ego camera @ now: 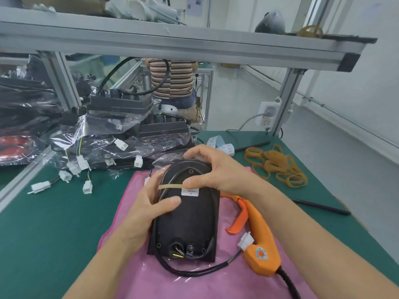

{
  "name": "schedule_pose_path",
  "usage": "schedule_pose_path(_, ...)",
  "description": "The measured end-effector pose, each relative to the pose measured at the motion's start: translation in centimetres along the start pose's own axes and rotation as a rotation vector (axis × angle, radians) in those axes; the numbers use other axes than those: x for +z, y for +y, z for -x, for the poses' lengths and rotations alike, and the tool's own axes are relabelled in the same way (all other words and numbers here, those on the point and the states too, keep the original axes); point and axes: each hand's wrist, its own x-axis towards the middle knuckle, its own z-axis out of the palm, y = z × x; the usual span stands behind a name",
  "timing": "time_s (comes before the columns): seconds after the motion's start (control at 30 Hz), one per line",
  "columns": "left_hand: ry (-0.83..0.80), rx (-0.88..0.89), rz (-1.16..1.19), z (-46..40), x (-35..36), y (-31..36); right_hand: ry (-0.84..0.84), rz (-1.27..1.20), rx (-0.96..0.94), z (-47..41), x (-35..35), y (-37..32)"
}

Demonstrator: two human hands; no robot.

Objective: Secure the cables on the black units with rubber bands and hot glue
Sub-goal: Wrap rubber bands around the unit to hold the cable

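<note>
Head view | both hands' grip holds black unit (187,214) | rubber band (172,186) stretched between fingers, seemingly

- Even, bright, diffuse lighting is seen throughout; shadows are faint.
- Glare is caught on the plastic bags (71,134) at nine o'clock.
- Straight lines are bent by wide-angle distortion toward the edges.
- Slight softness is noted overall.

Person, head view: two bare hands and forearms

Left hand (149,203) and right hand (218,169): no gloves, rings, watch or sleeves visible; forearms uncovered to frame edge.
</note>
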Motion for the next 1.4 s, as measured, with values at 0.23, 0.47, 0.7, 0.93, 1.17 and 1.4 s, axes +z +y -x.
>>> schedule_pose_path(0.23,0.161,-0.021,0.012,-0.9,0.3,-1.1,0.471,-0.027,-0.149,3.0,-0.9,2.4)
schedule_pose_path(0.47,0.147,-0.053,0.023,-1.3,0.1,-1.4,0.552,0.724,-0.492,4.2,0.1,3.5)
schedule_pose_path(0.7,0.123,-0.002,0.028,-1.1,0.2,-1.2,0.399,0.974,-0.46,3.8,-0.6,0.7)
schedule_pose_path(0.93,0.151,0.0,0.119,-1.1,0.7,-0.9,0.025,1.045,-0.3,4.2,-2.4,0.0)
schedule_pose_path(1.17,0.151,-0.032,0.136,-1.6,0.7,-0.9,-0.018,0.55,-0.137,6.8,-1.0,3.4)
schedule_pose_path(1.4,0.129,-0.038,0.141,-1.6,0.3,-0.9,-0.112,0.473,-0.018,5.0,-2.0,4.1)
